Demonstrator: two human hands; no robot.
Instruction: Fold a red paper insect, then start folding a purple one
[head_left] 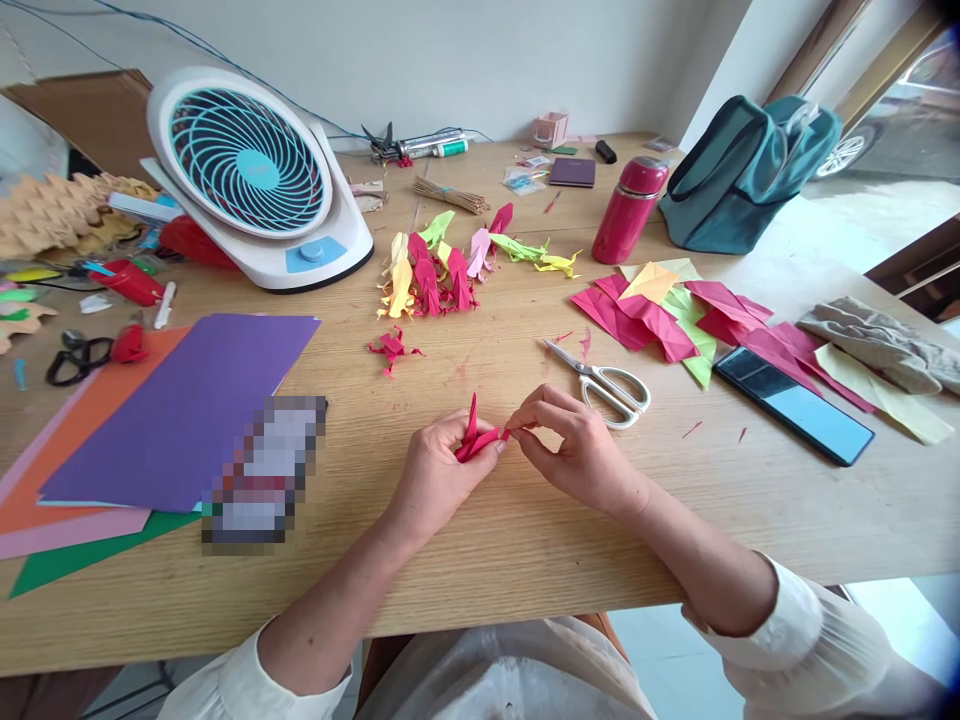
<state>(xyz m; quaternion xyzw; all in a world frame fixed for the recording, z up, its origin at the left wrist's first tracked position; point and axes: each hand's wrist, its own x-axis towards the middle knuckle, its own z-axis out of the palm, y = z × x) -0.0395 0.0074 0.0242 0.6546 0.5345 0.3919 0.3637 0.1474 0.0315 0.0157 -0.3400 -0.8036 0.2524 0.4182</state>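
A red folded paper piece (474, 440) is between my hands, above the wooden table near its front edge. My left hand (439, 465) grips its body between thumb and fingers. At its right end, the thumb and index finger of my right hand (574, 445) pinch a narrow tip of the same paper. Just beyond my right hand lie white-handled scissors (611, 390), blades pointing to the back left. A small red paper figure with thin limbs (392, 348) rests beyond my left hand. Farther back stands a cluster of folded paper figures (427, 275) in red, yellow, green and pink.
Folded paper sheets (652, 315) and a phone (795, 405) lie right, near a red flask (630, 210) and teal bag (739, 180). At left are a white fan (259, 190), coloured sheets (180, 410) and a blurred-out device (266, 470). Paper scraps (691, 429) dot the table.
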